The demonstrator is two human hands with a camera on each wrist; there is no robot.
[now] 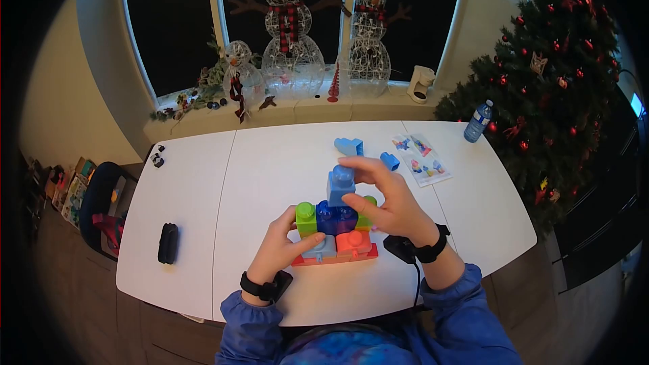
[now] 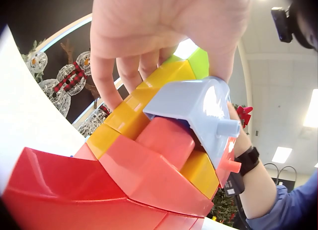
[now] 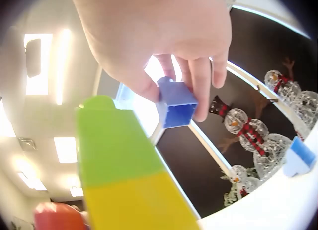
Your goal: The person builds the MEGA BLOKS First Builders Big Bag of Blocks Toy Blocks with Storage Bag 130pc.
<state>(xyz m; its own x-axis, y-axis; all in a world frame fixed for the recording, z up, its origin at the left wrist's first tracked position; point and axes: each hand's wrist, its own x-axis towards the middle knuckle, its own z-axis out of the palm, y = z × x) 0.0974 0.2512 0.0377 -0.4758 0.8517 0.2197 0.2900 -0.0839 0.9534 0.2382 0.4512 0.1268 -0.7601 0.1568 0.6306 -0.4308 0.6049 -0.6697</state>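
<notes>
A stack of toy blocks stands on the table, with a red base, a light blue block point(image 1: 319, 249) and a coral block point(image 1: 353, 243) in front, and dark blue blocks point(image 1: 337, 218) between green ones point(image 1: 306, 218). My left hand point(image 1: 275, 247) grips the stack's left side, its thumb against the light blue block point(image 2: 194, 98) and its fingers behind. My right hand point(image 1: 395, 206) pinches a blue block point(image 1: 341, 186) above the dark blue blocks. In the right wrist view this block point(image 3: 175, 103) shows its hollow underside, apart from the green block point(image 3: 114, 145).
Beyond the stack lie a light blue piece point(image 1: 349, 147), a small blue block point(image 1: 389, 161) and a picture sheet point(image 1: 424, 160). A water bottle point(image 1: 478, 122) stands back right. A black case point(image 1: 168, 243) lies left, a black device point(image 1: 400, 249) beside my right wrist.
</notes>
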